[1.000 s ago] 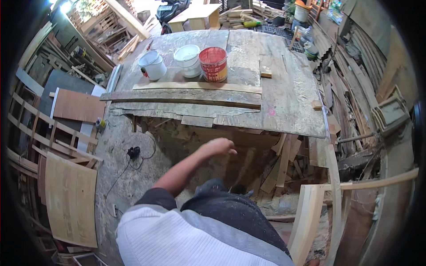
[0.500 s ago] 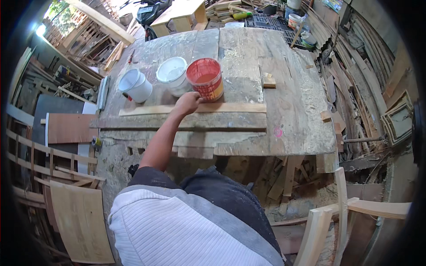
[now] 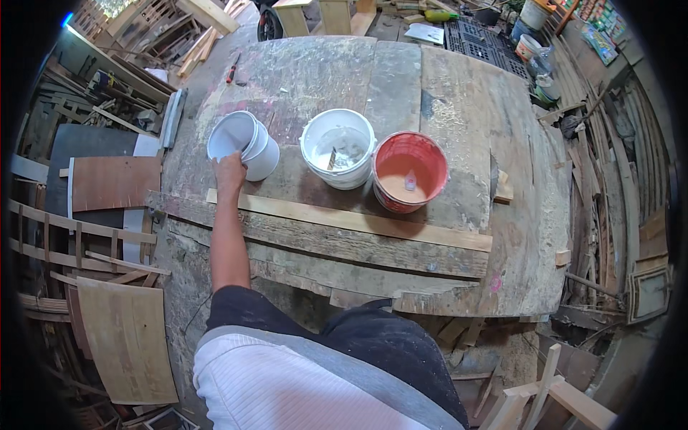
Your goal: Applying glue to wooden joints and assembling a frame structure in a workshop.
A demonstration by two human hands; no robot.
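My left hand [image 3: 229,173] is closed on the near rim of a white bucket [image 3: 264,156] at the left of the workbench. Its fingertips are partly hidden by the hand itself. To the right stands a second white bucket [image 3: 342,177] with pale, cloudy contents and a thin dark stick-like item [image 3: 332,158] inside. Close beside that one is a red bucket [image 3: 389,195] holding something orange-brown, with a small pale object [image 3: 410,180] in it. Nowhere in the picture does my right hand appear.
A light wooden strip [image 3: 358,218] lies along the near side of the worn workbench [image 3: 322,72]. Toward the far left is a red-handled tool [image 3: 233,69]. A small wood block [image 3: 504,188] sits at the right. Timber and scrap wood [image 3: 616,193] surround the bench.
My left hand has gone from the red bucket's near side leftward to the left white bucket's rim. The view has shifted, so the bench and buckets look closer and farther right.
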